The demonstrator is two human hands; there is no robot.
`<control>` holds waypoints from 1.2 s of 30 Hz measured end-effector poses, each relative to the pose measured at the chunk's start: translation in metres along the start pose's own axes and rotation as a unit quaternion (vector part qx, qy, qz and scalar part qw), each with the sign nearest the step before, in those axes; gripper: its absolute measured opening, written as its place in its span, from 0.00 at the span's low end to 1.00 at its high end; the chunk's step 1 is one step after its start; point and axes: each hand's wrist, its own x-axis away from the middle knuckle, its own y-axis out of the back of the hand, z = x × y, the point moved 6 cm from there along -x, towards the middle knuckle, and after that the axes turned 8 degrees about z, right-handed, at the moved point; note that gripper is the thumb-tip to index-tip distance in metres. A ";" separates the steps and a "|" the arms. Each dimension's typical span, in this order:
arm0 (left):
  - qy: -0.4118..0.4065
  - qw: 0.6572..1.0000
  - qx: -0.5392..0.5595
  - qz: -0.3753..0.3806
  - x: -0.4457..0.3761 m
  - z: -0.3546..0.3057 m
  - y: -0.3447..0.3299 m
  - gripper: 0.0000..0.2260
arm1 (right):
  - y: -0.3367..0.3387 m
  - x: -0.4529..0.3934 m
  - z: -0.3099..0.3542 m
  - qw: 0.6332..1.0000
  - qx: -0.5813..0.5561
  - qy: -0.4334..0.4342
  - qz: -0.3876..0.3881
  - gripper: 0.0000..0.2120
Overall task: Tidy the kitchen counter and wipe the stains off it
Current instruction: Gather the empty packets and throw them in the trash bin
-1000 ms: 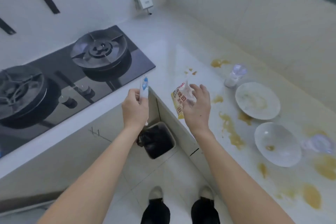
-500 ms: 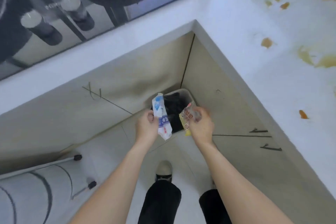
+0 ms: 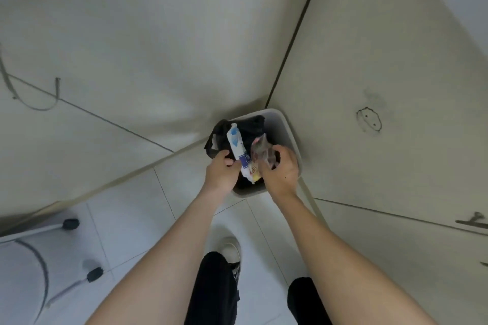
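Note:
A white waste bin (image 3: 286, 128) with a black liner stands on the floor in the inner corner of the cabinets. My left hand (image 3: 221, 173) grips a white and blue wrapper (image 3: 237, 149) right over the bin's opening. Beside it, my right hand (image 3: 280, 170) pinches a crumpled clear and yellow snack packet (image 3: 260, 154), also above the bin. The two wrappers touch each other between my hands. The counter top is out of view.
Beige cabinet doors (image 3: 132, 47) fill the upper part of the view, with a handle (image 3: 474, 220) at the right. A white stool with black feet (image 3: 70, 224) stands on the tiled floor at the lower left. My shoe (image 3: 232, 245) is just behind the bin.
The view has dropped from the counter to the floor. Both hands carried the wrappers down from counter height and now hold them directly over the bin.

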 end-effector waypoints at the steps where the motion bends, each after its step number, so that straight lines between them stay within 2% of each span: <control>1: 0.007 1.000 -0.021 0.009 0.007 -0.004 -0.002 0.27 | 0.003 0.003 0.002 1.000 0.001 -0.008 0.014 0.22; 3: 0.009 0.999 -0.048 0.019 0.030 -0.019 0.000 0.27 | 0.020 0.017 0.015 0.999 -0.003 -0.025 0.036 0.22; 6: 0.001 0.996 -0.081 0.024 0.075 -0.053 0.012 0.23 | 0.057 0.048 0.044 0.998 -0.009 -0.041 0.054 0.20; 12: -0.091 0.977 -0.190 0.020 0.183 -0.155 0.034 0.15 | 0.144 0.129 0.133 0.997 -0.044 -0.043 0.040 0.20; 19: -0.268 0.928 -0.248 0.077 0.359 -0.258 0.018 0.14 | 0.273 0.257 0.249 0.988 -0.128 0.051 -0.069 0.19; 22: -0.321 0.907 -0.257 0.095 0.433 -0.279 -0.006 0.14 | 0.327 0.308 0.267 0.974 -0.176 0.077 -0.118 0.19; 25: -0.370 0.882 -0.269 0.115 0.504 -0.288 -0.040 0.15 | 0.387 0.363 0.265 0.956 -0.223 0.097 -0.166 0.18; 29: -0.437 0.836 -0.287 0.168 0.611 -0.279 -0.114 0.15 | 0.471 0.465 0.229 0.933 -0.242 0.119 -0.240 0.18; 36: -0.512 0.738 -0.332 0.289 0.782 -0.213 -0.284 0.15 | 0.591 0.661 0.113 0.878 -0.258 0.089 -0.392 0.19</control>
